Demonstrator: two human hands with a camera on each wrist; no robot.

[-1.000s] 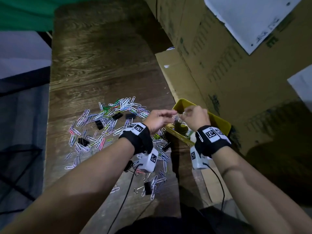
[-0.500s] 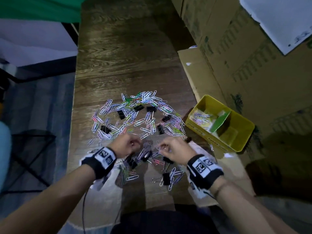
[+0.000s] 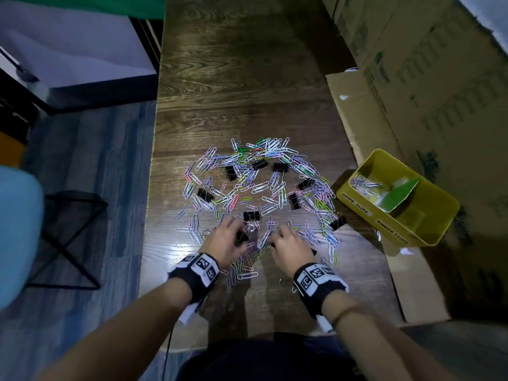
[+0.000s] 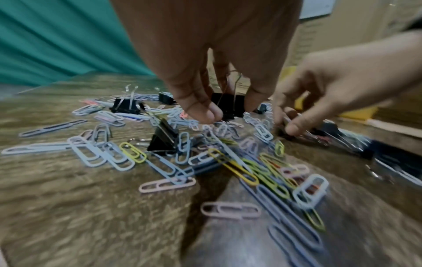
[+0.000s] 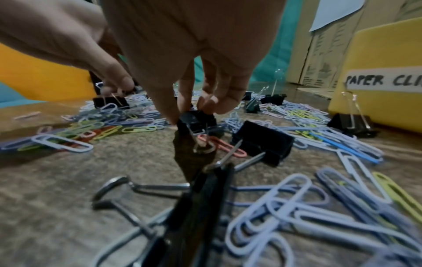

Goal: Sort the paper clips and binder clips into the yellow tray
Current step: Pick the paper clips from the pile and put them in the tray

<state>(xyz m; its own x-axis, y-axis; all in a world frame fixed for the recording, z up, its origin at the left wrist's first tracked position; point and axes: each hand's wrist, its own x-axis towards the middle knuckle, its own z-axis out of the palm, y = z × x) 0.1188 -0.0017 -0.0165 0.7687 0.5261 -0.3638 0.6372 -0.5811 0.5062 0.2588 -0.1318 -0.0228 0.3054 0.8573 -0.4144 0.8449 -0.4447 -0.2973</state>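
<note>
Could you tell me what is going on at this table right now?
A person is sorting a scattered pile of paper clips and black binder clips on a wooden table into a yellow tray at their right. Both hands are down in the near edge of the pile: the left hand pinches a binder clip, and the right hand pinches another binder clip. The tray holds some paper clips; most of the pile remains on the table.

Coloured paper clips (image 3: 255, 185) and black binder clips (image 3: 280, 167) scattered, yellow tray (image 3: 428, 232) right
</note>
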